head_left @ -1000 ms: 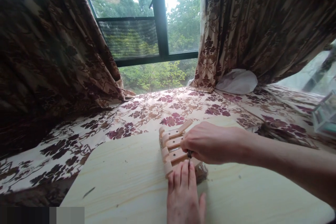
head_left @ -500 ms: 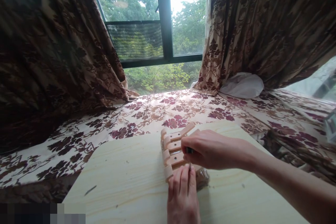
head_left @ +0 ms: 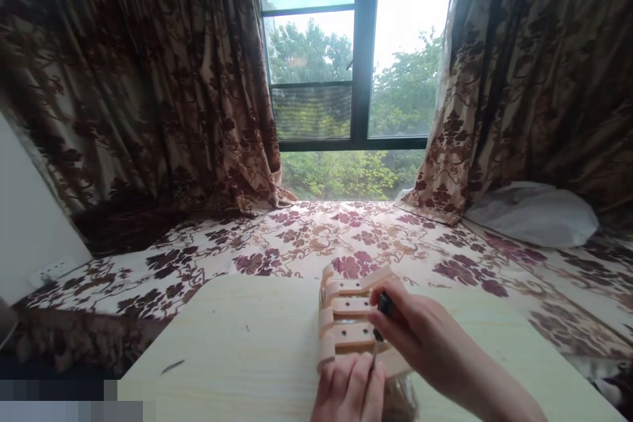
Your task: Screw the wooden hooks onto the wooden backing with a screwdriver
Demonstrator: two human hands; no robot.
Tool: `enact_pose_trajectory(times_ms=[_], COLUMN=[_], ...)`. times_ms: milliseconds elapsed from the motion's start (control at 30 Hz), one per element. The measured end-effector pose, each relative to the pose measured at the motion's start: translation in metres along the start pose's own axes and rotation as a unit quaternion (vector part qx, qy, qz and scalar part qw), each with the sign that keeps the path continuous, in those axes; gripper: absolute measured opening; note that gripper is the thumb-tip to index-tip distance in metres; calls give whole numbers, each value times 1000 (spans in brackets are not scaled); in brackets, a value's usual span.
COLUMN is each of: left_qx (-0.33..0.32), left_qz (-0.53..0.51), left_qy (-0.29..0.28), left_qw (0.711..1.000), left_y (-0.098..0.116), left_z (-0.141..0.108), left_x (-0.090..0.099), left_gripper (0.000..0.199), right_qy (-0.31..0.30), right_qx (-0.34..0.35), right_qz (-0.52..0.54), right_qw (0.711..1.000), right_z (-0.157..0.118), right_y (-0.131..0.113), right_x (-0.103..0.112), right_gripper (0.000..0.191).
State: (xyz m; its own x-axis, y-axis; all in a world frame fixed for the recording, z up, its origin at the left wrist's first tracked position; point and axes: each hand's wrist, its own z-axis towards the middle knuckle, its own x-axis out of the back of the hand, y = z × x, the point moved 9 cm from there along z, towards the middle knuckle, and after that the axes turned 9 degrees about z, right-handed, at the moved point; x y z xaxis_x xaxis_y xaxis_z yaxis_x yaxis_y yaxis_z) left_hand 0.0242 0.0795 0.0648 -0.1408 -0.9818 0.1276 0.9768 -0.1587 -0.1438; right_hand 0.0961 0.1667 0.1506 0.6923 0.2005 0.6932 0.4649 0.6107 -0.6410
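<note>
A light peach slatted piece (head_left: 346,330) with dark screws or holes along its slats lies on the pale wooden board (head_left: 222,343). My right hand (head_left: 415,330) is closed around the black handle of a screwdriver-like tool (head_left: 385,304), whose thin metal shaft points down at the near slat. At the near edge of the piece, my left hand (head_left: 349,389) has its fingers bent and pressed together beside the tool's tip; what they pinch is hidden. Below the slats on the right, a clear plastic-wrapped bundle (head_left: 399,399) shows in part.
Floral cloth (head_left: 306,237) covers the ledge behind the board. A thin dark sliver (head_left: 173,366) lies on the board's left. Patterned curtains (head_left: 217,92) flank the window, and a white bag (head_left: 537,214) sits at the right.
The view has tilted up and swung left, so the hands and slatted piece appear lower. The tool's black handle shows more in my right hand. Both hands stay at the piece.
</note>
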Motion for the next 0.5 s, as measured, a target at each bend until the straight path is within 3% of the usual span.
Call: enact_pose_trajectory(times_ms=[167, 333, 400, 467, 500], left_qx=[-19, -13, -40, -122, -127], left_qz=[11, -1, -3, -5, -7], left_qy=[15, 29, 11, -70, -78], left_qw=[1000, 999, 999, 990, 989], left_y=[3, -2, -2, 6, 3], left_z=[-3, -6, -4, -5, -4], left_x=[-5, -4, -2, -9, -7], left_gripper=[21, 28, 29, 28, 29], right_qy=[17, 45, 49, 36, 24], right_qx=[14, -38, -45, -31, -21], right_qz=[-25, -41, -53, -52, -47], right_qw=[999, 997, 996, 998, 998], right_z=[1, 5, 3, 0, -2], right_y=[0, 9, 8, 2, -1], right_x=[-1, 2, 5, 6, 5], right_gripper=[15, 18, 18, 17, 16])
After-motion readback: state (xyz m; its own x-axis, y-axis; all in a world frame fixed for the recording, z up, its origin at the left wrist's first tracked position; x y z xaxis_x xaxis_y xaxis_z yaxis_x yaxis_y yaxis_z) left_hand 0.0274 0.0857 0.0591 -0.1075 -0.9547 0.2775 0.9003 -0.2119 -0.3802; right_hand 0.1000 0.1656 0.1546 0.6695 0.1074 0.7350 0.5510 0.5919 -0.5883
